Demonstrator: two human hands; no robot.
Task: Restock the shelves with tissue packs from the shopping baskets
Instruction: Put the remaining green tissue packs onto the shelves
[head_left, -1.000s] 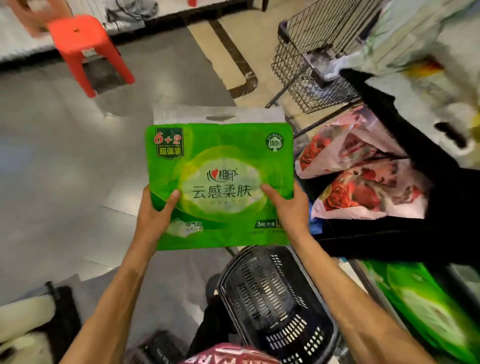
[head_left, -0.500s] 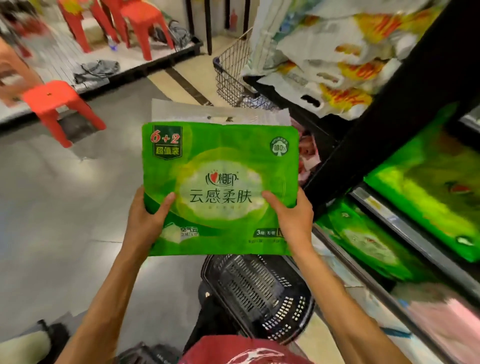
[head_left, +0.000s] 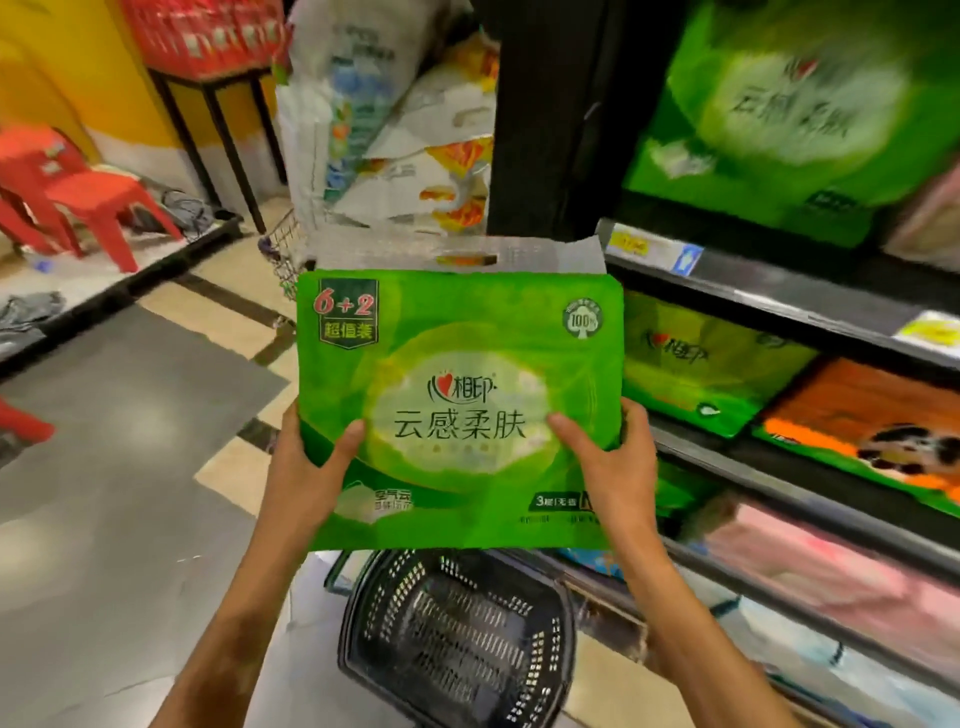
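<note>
One tissue pack (head_left: 460, 358) | in left hand (head_left: 306, 470), right hand (head_left: 618, 467) | shelves (head_left: 769, 304) right | grey floor (head_left: 124, 467)

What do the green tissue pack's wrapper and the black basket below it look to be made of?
Green tissue pack: thin glossy plastic film, judging by its sheen and creases. Black basket: likely rigid moulded plastic, given its slotted matte walls.

Green pack (head_left: 460, 410) with white handle strip on top, held upright mid-scene, printed face toward the camera, black perforated basket (head_left: 457, 639) on the floor below it, shelves (head_left: 779, 306) at right, shelved packs (head_left: 701, 364) lying green beside it
</note>
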